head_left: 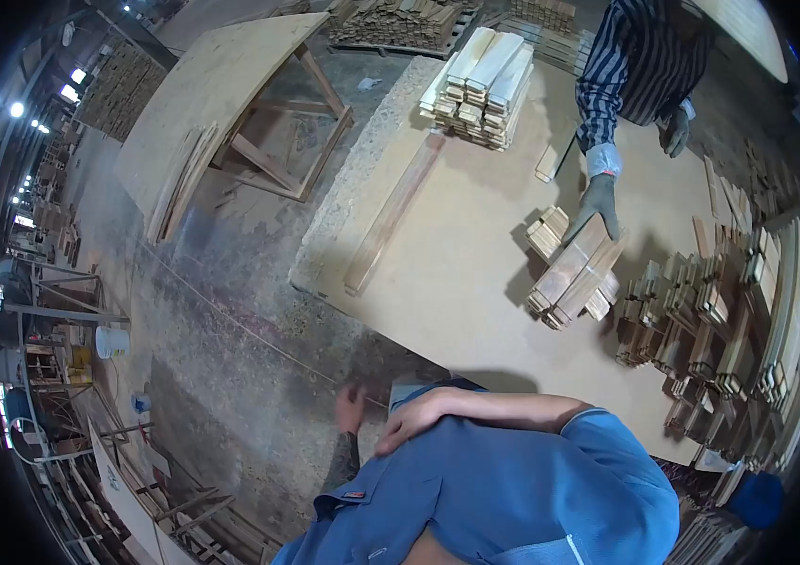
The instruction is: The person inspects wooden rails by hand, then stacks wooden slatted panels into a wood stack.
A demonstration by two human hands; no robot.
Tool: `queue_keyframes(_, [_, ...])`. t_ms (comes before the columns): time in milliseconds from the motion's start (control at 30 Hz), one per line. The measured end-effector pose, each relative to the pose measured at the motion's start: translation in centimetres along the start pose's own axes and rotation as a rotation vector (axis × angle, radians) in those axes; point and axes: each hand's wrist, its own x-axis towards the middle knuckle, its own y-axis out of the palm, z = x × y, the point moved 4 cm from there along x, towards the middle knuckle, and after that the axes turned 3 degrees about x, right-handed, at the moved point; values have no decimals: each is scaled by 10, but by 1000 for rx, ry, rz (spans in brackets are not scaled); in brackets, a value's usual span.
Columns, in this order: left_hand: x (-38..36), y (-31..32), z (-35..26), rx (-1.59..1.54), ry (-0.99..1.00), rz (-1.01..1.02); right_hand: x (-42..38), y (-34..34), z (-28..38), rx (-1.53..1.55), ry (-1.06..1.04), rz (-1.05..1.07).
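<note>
Lower centre, the right hand (409, 422) lay against the shirt (513, 476), perhaps resting; left hand (350, 407) blurred alongside; couldn't tell either's finger grip

On the counter (452, 254), a stack of boards (480, 89) stands at the far end, a long plank (395, 212) lies along the left side, and a bundle of wood (574, 278) sits right of the middle, before a co-worker (645, 61). Piled strips (711, 315) lie farther right. Leftward, a second counter (231, 71) stands on the floor (221, 315).
</note>
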Motion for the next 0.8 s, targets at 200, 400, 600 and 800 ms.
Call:
queue_keyframes(200, [72, -68, -150, -10, 492, -436, -57, -61, -75, -347, 385, -840])
queue_keyframes(400, [127, -69, -232, 220, 706, -334, -106, -89, -61, -113, 357, -1297])
queue_keyframes(600, [157, -71, -212, -733, 276, 654, -97, -107, -39, 243, 116, -1776])
queue_keyframes(800, [144, -93, -202, -909, 112, 927, -34, -153, -49, 390, -34, -1851])
